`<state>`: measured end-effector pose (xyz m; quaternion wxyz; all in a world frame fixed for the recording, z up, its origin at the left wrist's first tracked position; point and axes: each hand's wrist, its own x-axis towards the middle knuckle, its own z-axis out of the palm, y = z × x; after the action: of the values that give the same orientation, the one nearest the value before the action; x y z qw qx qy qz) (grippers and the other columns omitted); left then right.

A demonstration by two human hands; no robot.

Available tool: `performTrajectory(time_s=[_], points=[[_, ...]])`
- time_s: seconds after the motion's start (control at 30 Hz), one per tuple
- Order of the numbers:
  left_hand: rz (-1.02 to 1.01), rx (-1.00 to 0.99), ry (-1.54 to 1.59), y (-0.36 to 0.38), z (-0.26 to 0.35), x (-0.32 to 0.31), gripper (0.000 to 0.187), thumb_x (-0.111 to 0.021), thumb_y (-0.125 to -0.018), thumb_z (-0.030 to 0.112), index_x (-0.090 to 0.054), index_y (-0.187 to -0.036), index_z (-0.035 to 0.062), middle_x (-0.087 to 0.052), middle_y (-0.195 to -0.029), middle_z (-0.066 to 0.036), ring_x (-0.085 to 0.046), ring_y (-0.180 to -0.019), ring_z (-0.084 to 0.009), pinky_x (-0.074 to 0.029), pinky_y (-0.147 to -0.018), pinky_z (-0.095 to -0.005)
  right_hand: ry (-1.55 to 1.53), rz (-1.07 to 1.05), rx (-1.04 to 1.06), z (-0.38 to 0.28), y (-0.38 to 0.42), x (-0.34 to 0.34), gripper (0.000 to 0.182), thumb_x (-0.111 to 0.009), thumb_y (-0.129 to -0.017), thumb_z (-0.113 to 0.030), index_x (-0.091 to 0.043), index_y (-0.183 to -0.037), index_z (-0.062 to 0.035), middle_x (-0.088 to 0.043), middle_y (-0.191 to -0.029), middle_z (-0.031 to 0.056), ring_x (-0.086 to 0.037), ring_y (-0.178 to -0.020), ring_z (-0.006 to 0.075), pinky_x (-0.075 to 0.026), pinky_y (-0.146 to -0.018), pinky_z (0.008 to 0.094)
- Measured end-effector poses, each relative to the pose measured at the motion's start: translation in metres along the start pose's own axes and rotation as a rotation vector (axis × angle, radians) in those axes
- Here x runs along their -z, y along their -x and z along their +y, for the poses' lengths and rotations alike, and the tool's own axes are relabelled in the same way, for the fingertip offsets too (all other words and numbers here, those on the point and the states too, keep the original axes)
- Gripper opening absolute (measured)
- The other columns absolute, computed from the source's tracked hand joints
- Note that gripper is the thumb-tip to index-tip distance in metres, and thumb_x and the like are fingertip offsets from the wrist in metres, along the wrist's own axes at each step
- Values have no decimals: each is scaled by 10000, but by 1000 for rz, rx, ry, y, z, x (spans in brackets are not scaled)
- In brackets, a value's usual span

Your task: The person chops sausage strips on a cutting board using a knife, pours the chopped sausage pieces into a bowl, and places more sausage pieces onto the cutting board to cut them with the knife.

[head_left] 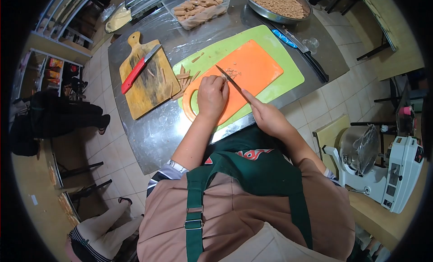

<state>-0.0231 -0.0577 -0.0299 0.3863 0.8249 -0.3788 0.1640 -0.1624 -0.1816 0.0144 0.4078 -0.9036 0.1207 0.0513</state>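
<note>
My right hand (266, 115) is closed round the handle of a dark-bladed knife (232, 83), its blade slanting across the orange cutting board (257, 63). Curled on the same board, left of the blade, my left hand (213, 94) presses down; the piece under its fingertips is mostly hidden. Small brown diced bits (232, 72) lie just beyond the blade. The orange board rests on a green mat (291, 75). Brown strips (184, 79) lie by the mat's left edge, beside a wooden board (155, 97) that bears a red-handled knife (134, 76).
At the back of the metal table (149, 147) stand a plastic tub of brown blocks (198, 9) and a metal bowl of small pieces (277, 4). A black-handled knife (316, 67) lies at the right. Other people (67, 111) are at the left, and a white mixer (399, 174) stands right.
</note>
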Motion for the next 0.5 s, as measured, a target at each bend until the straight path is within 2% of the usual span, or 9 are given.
performTrajectory(time_s=[0.07, 0.13, 0.33, 0.5], points=[[7, 0, 5, 1, 0, 1, 59, -642, -722, 34, -589, -732, 11, -565, -722, -120, -528, -713, -296, -445, -648, -385, 98, -24, -21, 0, 14, 0, 502, -406, -900, -99, -322, -1391, -163, -552, -667, 248, -559, -621, 392, -429, -615, 464], [-27, 32, -4, 0, 2, 2, 64, -639, -726, 35, -580, -722, 13, -564, -720, -120, -526, -712, -296, -443, -647, -384, 93, 88, 51, 4, 33, 0, 497, -427, -897, -98, -349, -1382, -171, -542, -633, 232, -554, -593, 377, -434, -594, 461], [-23, 8, -7, 1, 1, 2, 62, -631, -725, 34, -573, -731, 16, -554, -723, -119, -518, -709, -300, -440, -651, -383, 231, 228, 112, 7, 49, -4, 510, -479, -870, -90, -397, -1362, -197, -492, -577, 167, -519, -520, 337, -443, -533, 435], [-23, -7, -13, 1, 1, 1, 66, -626, -717, 33, -564, -732, 17, -553, -729, -123, -518, -712, -300, -439, -656, -385, 278, 194, 104, -4, 46, -4, 534, -484, -865, -99, -380, -1372, -226, -500, -608, 168, -521, -524, 338, -448, -537, 432]])
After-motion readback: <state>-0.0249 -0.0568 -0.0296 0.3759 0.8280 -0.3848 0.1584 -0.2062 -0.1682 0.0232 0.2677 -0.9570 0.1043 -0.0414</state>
